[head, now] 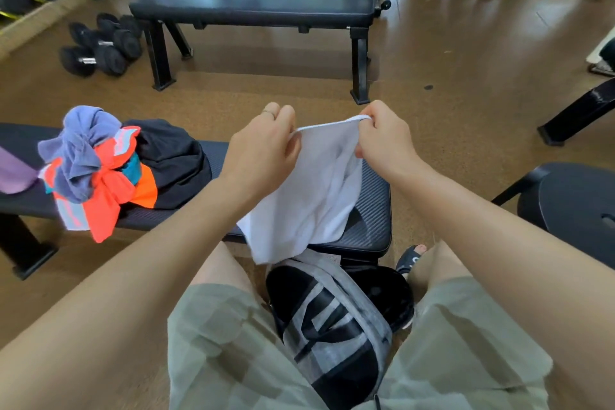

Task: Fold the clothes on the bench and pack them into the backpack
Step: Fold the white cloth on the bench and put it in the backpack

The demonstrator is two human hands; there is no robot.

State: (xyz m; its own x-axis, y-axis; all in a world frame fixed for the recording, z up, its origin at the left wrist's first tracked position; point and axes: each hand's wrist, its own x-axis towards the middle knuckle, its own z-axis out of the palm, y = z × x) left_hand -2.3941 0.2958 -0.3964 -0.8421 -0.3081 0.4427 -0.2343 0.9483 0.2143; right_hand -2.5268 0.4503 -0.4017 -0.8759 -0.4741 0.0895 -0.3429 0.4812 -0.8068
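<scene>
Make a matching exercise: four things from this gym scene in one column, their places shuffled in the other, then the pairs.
1. white garment
2. backpack
3. pile of clothes
4. dumbbells

a. floor beside the far bench
b. between the person's knees
c. heaped on the near bench
d. pinched at its top edge by left hand and right hand

1-d, 2-b, 3-c, 4-a

Left hand [263,143], right hand [382,136] pinching white cloth [312,190], over bench [369,223]
</scene>
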